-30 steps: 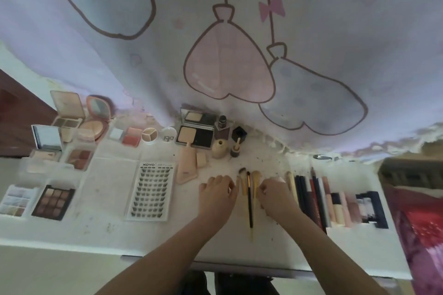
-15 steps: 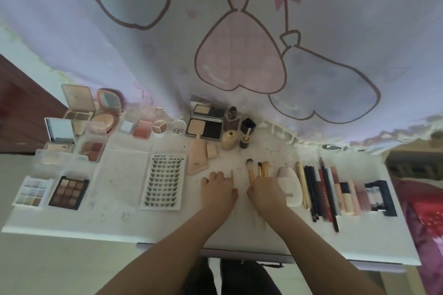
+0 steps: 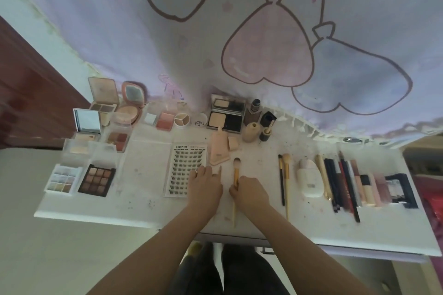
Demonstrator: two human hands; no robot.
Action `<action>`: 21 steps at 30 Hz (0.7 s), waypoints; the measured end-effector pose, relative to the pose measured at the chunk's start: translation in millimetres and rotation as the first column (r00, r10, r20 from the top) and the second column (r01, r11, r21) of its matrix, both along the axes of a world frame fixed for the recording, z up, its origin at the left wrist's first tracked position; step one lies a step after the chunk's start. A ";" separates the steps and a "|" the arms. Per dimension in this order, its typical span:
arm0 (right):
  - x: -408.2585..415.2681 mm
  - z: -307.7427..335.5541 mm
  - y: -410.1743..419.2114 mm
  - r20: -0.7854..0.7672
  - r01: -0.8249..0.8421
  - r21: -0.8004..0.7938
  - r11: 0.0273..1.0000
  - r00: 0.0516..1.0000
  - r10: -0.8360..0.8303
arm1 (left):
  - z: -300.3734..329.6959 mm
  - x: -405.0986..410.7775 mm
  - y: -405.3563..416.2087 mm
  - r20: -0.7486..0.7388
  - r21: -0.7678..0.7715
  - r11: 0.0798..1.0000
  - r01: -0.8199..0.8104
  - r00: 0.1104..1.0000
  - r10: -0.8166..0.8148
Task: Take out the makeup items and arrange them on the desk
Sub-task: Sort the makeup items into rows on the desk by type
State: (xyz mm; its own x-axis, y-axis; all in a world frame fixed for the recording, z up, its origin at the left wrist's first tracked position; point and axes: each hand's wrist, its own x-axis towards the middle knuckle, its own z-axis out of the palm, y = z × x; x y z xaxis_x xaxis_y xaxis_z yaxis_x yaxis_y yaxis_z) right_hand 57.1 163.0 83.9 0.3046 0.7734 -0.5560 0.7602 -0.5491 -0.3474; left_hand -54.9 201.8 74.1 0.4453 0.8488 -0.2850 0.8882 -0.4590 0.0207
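Makeup lies spread over the white desk (image 3: 148,208). My right hand (image 3: 250,193) grips a gold-handled brush (image 3: 236,175), bristles pointing away from me, handle end sticking out toward the desk's front edge. My left hand (image 3: 206,187) lies just left of it with curled fingers, partly over the lash card (image 3: 187,165). A thin pale stick (image 3: 220,169) pokes out beside its index finger, seemingly pinched. Two more brushes (image 3: 284,179) lie side by side to the right.
Open palettes (image 3: 97,179) and compacts (image 3: 129,108) fill the left side. A powder compact (image 3: 226,115), small bottles (image 3: 251,130) and a pink tube (image 3: 218,151) stand at the back. A white bottle (image 3: 309,179) and a row of pencils and lipsticks (image 3: 347,184) lie at right. A curtain hangs behind.
Both hands have moved left, away from the pencil row. Two brushes now lie alone at right, while my right hand keeps one brush and a thin stick stays by my left.
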 end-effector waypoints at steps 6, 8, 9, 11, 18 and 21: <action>53.8 15.4 -13.9 0.093 0.129 0.118 0.985 0.986 -0.141 | 11.8 21.5 -2.9 0.095 0.050 0.998 0.034 0.995 -0.038; 77.1 19.3 -22.1 0.139 0.174 0.124 0.977 0.972 -0.191 | 18.9 51.5 -7.2 0.187 0.041 0.993 0.109 0.976 -0.115; 85.9 20.8 -26.0 0.146 0.187 0.099 0.977 0.969 -0.200 | 20.7 68.5 -10.5 0.212 0.029 0.989 0.146 0.966 -0.148; 96.0 20.9 -32.6 0.153 0.182 0.026 0.983 0.971 -0.184 | 19.0 99.8 -16.8 0.218 0.007 0.980 0.200 0.956 -0.196; 101.1 3.4 -31.7 0.241 -0.028 -0.158 0.987 0.968 0.066 | -4.1 145.8 -10.7 0.107 -0.083 0.982 0.170 0.981 -0.161; 103.1 1.8 -31.1 0.214 -0.029 -0.170 0.985 0.975 0.066 | -9.2 138.6 -7.3 0.081 -0.072 0.987 0.141 0.988 -0.135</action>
State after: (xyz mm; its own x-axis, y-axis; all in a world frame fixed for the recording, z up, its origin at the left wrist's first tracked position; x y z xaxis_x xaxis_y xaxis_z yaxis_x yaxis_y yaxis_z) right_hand 160.2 131.9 85.6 0.3978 0.6932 -0.6010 0.8341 -0.5462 -0.0779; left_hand 83.7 194.5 64.9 0.5793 0.7545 -0.3085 0.8111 -0.5712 0.1260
